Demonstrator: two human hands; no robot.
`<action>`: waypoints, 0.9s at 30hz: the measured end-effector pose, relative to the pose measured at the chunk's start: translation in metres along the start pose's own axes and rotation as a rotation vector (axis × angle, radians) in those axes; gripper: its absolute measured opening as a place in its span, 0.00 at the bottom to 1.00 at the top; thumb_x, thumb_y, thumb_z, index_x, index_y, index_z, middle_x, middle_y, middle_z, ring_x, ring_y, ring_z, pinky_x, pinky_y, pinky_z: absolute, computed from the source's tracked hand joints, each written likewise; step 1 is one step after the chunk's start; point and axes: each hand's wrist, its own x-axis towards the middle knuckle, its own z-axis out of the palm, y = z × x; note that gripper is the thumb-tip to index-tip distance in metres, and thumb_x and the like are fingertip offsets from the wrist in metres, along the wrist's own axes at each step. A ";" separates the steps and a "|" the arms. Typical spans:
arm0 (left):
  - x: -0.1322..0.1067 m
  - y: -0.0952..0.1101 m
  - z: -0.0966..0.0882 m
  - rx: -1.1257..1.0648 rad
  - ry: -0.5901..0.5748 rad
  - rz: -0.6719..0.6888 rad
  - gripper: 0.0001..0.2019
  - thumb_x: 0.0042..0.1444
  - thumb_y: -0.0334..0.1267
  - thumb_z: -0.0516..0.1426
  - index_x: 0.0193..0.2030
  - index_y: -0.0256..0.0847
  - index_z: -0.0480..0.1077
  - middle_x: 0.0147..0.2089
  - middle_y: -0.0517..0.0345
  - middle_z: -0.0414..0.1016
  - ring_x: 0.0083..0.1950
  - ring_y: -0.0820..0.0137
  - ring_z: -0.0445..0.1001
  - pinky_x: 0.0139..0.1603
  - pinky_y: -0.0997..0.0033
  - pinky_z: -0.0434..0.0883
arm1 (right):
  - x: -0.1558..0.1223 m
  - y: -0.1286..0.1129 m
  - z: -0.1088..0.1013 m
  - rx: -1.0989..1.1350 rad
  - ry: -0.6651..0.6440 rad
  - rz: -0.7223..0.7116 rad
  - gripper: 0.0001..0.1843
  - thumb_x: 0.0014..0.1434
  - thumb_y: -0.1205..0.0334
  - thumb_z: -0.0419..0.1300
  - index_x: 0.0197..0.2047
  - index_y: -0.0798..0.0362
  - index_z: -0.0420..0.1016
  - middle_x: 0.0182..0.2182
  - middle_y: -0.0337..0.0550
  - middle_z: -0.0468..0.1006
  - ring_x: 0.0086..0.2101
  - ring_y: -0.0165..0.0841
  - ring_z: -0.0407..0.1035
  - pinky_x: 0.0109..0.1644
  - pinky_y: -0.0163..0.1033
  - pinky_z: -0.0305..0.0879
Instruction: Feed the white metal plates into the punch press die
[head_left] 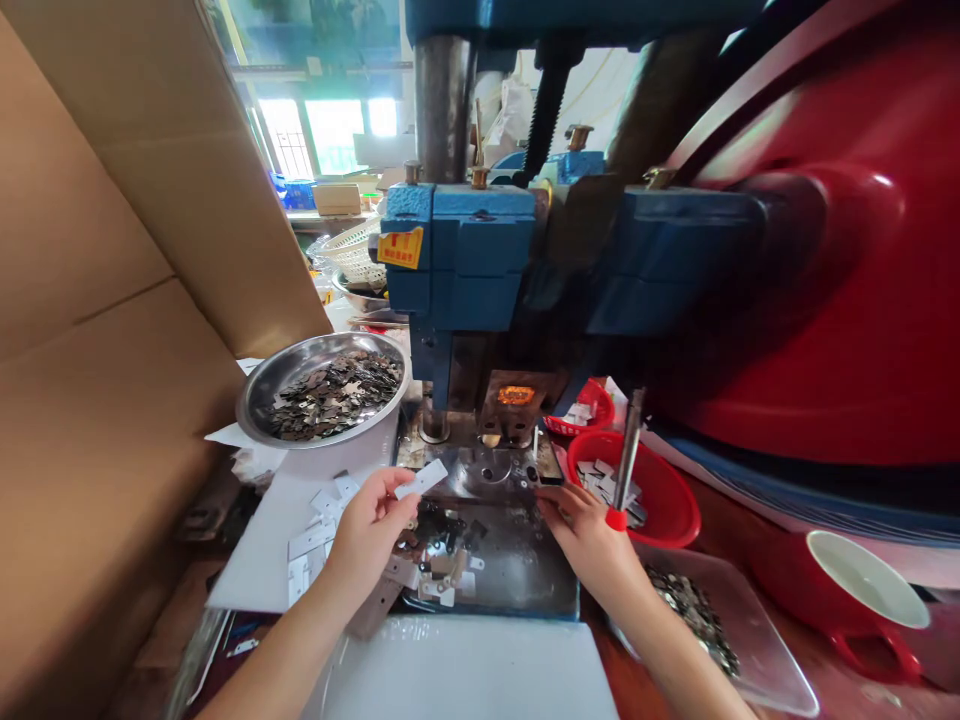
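Between the thumb and fingers of my left hand (379,515) is a small flat metal plate (422,480), pale and rectangular with a hole, tilted up at the left front of the press die (480,470). My right hand (589,535) rests at the die's right front edge, thumb and forefinger brought close together; whatever is between them is too small to make out. A metal rod with a red end (628,455) crosses over the back of that hand; I cannot tell whether they touch. Loose plates (311,545) lie left of my left hand. Small metal pieces (442,570) are scattered on the press bed (525,570).
The blue press (480,250) rises ahead, with a big red wheel (840,300) at right. A steel bowl (259,405) of dark metal pieces stands left. Red baskets (686,510), a clear tray (780,660) and a red mug (825,590) are at right. Cardboard (112,300) walls the left.
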 end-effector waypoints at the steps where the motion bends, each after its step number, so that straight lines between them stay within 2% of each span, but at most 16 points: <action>1: -0.001 -0.001 0.001 -0.033 0.036 -0.008 0.21 0.50 0.45 0.59 0.50 0.41 0.68 0.33 0.60 0.73 0.36 0.68 0.74 0.40 0.68 0.71 | -0.002 -0.002 -0.001 -0.004 -0.022 0.003 0.12 0.60 0.61 0.50 0.38 0.50 0.74 0.37 0.42 0.78 0.40 0.35 0.72 0.47 0.42 0.67; 3: -0.001 -0.006 0.000 -0.090 0.088 -0.034 0.24 0.49 0.46 0.60 0.53 0.40 0.67 0.34 0.59 0.73 0.36 0.68 0.74 0.41 0.66 0.72 | -0.007 -0.007 -0.002 -0.009 -0.052 -0.009 0.12 0.60 0.61 0.50 0.38 0.51 0.75 0.37 0.43 0.78 0.40 0.36 0.72 0.47 0.42 0.67; 6: 0.000 -0.016 -0.002 -0.131 0.169 -0.046 0.22 0.48 0.49 0.60 0.47 0.38 0.70 0.35 0.56 0.74 0.36 0.67 0.75 0.41 0.65 0.73 | -0.017 -0.019 0.000 0.007 -0.095 -0.093 0.12 0.61 0.61 0.51 0.38 0.51 0.75 0.37 0.43 0.78 0.40 0.35 0.72 0.46 0.41 0.67; 10: 0.002 -0.027 -0.004 -0.114 0.280 0.020 0.21 0.50 0.51 0.58 0.46 0.39 0.70 0.37 0.55 0.74 0.36 0.68 0.74 0.39 0.67 0.72 | -0.033 -0.046 0.012 0.001 -0.163 -0.203 0.11 0.61 0.64 0.51 0.39 0.51 0.76 0.35 0.43 0.78 0.38 0.34 0.70 0.44 0.40 0.66; 13: 0.001 -0.031 -0.003 -0.018 0.288 0.073 0.20 0.52 0.51 0.57 0.45 0.39 0.70 0.36 0.55 0.75 0.37 0.67 0.74 0.38 0.68 0.72 | -0.046 -0.070 0.023 -0.049 -0.201 -0.275 0.09 0.59 0.66 0.55 0.39 0.48 0.76 0.35 0.41 0.78 0.38 0.35 0.69 0.46 0.43 0.64; 16: -0.002 -0.033 0.000 0.089 0.255 0.131 0.18 0.53 0.50 0.56 0.44 0.39 0.71 0.37 0.55 0.75 0.38 0.66 0.74 0.40 0.67 0.71 | -0.056 -0.083 0.025 -0.051 -0.215 -0.340 0.11 0.58 0.64 0.58 0.43 0.44 0.75 0.39 0.38 0.79 0.44 0.37 0.68 0.57 0.52 0.57; 18: -0.004 -0.035 0.002 0.149 0.216 0.161 0.17 0.55 0.50 0.55 0.45 0.40 0.71 0.37 0.54 0.76 0.38 0.65 0.74 0.41 0.65 0.72 | -0.060 -0.080 0.019 -0.013 -0.218 -0.343 0.13 0.59 0.64 0.57 0.47 0.43 0.74 0.43 0.38 0.78 0.47 0.36 0.67 0.59 0.52 0.55; 22: -0.008 -0.038 0.006 0.254 0.145 0.236 0.15 0.58 0.47 0.52 0.45 0.41 0.70 0.39 0.54 0.76 0.38 0.65 0.74 0.40 0.64 0.72 | -0.062 -0.049 -0.001 0.000 -0.163 -0.240 0.14 0.62 0.66 0.50 0.45 0.50 0.75 0.41 0.44 0.78 0.42 0.32 0.70 0.49 0.40 0.67; 27: -0.012 -0.035 0.006 0.389 0.075 0.316 0.12 0.60 0.46 0.50 0.42 0.41 0.69 0.36 0.55 0.75 0.36 0.66 0.73 0.40 0.65 0.71 | -0.054 -0.015 -0.011 -0.118 -0.099 -0.208 0.14 0.63 0.66 0.49 0.41 0.52 0.75 0.38 0.45 0.78 0.40 0.34 0.72 0.46 0.40 0.69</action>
